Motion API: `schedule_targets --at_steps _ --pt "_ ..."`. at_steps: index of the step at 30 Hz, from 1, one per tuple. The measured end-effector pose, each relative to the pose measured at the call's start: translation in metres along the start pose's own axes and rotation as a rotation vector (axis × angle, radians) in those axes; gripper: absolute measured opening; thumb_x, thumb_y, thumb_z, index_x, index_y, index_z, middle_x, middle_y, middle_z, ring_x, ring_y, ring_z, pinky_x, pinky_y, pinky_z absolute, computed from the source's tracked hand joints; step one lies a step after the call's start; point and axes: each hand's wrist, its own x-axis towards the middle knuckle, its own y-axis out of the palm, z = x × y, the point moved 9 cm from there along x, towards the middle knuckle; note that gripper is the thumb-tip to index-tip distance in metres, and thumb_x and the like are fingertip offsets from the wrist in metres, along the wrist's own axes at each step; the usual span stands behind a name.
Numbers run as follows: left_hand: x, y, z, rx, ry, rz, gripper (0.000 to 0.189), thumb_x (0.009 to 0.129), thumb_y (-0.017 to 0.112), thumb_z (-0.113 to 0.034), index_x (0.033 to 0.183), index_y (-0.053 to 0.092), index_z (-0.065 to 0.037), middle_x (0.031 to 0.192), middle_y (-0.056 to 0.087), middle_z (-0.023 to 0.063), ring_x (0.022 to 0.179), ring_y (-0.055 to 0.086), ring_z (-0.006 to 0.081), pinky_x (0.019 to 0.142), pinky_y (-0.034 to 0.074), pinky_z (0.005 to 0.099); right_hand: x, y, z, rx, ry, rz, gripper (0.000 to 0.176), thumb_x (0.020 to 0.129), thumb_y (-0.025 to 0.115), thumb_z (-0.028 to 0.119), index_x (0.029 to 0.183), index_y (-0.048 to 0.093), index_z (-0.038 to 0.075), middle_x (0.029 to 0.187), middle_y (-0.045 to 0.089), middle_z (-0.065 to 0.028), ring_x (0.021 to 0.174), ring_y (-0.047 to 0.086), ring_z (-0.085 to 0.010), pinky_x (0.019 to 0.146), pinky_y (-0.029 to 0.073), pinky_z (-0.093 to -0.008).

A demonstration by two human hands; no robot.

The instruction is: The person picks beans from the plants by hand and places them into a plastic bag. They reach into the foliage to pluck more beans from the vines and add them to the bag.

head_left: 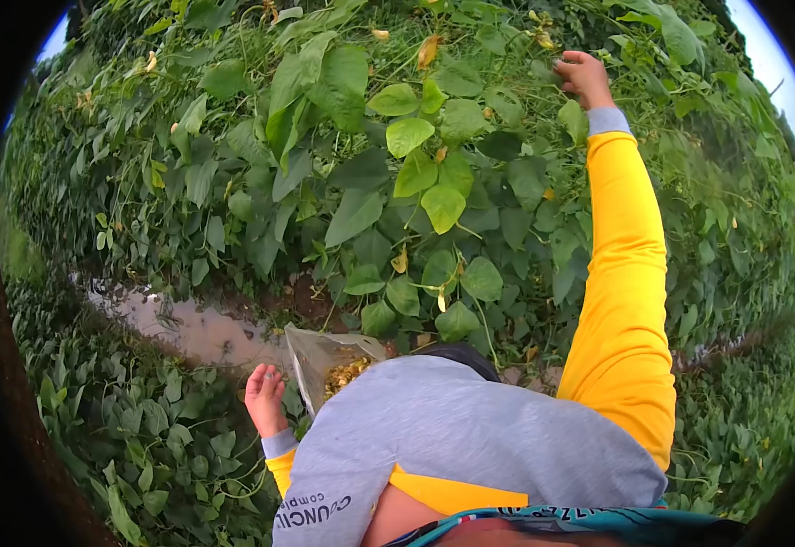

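My right hand reaches out at the upper right among the vines, its fingers curled in. Just left of it hang yellow blossoms on the bean-like plants. Whatever its fingertips hold, if anything, is too small to make out. At the lower left my left hand is raised, its fingers curled together, and I cannot see what is between them. Beside it, against my body, hangs a pale, translucent bag. Yellow-brown picked pieces, seemingly blossoms, lie inside the bag, partly hidden by my shirt.
A dense wall of green leafy vines stands in front of me. Along its foot runs a muddy, wet furrow. More low leafy plants grow at the left, and also at the lower right.
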Motion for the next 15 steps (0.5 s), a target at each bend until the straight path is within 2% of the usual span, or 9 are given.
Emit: schedule_targets --at_steps 3,6,9,12,13,15 --pt "-0.001 -0.002 0.002 0.009 0.022 0.032 0.034 0.100 0.064 -0.010 0.133 0.059 -0.005 0.128 0.067 0.0111 0.104 0.067 0.0185 0.089 0.056 0.0324 -0.017 -0.013 0.028 -0.321 -0.016 -0.055 0.041 0.088 0.078 0.013 0.127 0.068 0.005 0.111 0.074 -0.0134 0.098 0.074 -0.0183 0.075 0.061 -0.0320" --pt "-0.006 -0.005 0.006 0.001 0.015 0.035 0.033 0.099 0.064 -0.008 0.132 0.060 -0.005 0.126 0.068 0.0097 0.104 0.068 0.0177 0.088 0.055 0.0315 -0.028 -0.025 0.066 -0.634 -0.331 -0.231 0.040 0.089 0.077 0.013 0.128 0.068 0.007 0.107 0.075 -0.0132 0.096 0.074 -0.0142 0.070 0.061 -0.0304" --pt "-0.020 -0.014 0.007 -0.004 0.003 0.013 0.031 0.098 0.065 -0.005 0.129 0.062 -0.005 0.121 0.070 0.0067 0.101 0.068 0.0164 0.086 0.055 0.0305 -0.077 -0.027 0.105 -0.131 -0.244 -0.074 0.037 0.092 0.074 0.009 0.128 0.067 0.003 0.108 0.074 -0.0138 0.098 0.073 -0.0165 0.078 0.061 -0.0297" --pt "-0.027 -0.032 0.007 0.008 0.011 -0.008 0.030 0.098 0.066 -0.007 0.128 0.063 -0.006 0.120 0.071 0.0067 0.100 0.068 0.0163 0.085 0.055 0.0307 -0.080 0.005 0.097 0.455 -0.173 0.327 0.034 0.095 0.070 0.005 0.128 0.064 -0.002 0.111 0.071 -0.0149 0.101 0.072 -0.0212 0.084 0.062 -0.0317" --pt "-0.028 -0.038 0.007 0.009 0.010 -0.018 0.030 0.098 0.066 -0.008 0.128 0.063 -0.006 0.120 0.071 0.0068 0.100 0.068 0.0162 0.085 0.055 0.0307 -0.093 0.010 0.104 0.480 -0.171 0.343 0.033 0.097 0.068 0.002 0.128 0.061 -0.006 0.114 0.069 -0.0160 0.101 0.072 -0.0251 0.087 0.063 -0.0335" --pt "-0.028 -0.047 0.005 0.005 0.018 -0.027 0.031 0.098 0.067 -0.009 0.128 0.063 -0.006 0.120 0.071 0.0068 0.100 0.068 0.0159 0.085 0.055 0.0307 -0.111 0.018 0.112 0.491 -0.199 0.349 0.035 0.096 0.069 0.003 0.128 0.060 -0.007 0.115 0.068 -0.0164 0.100 0.071 -0.0246 0.086 0.063 -0.0325"
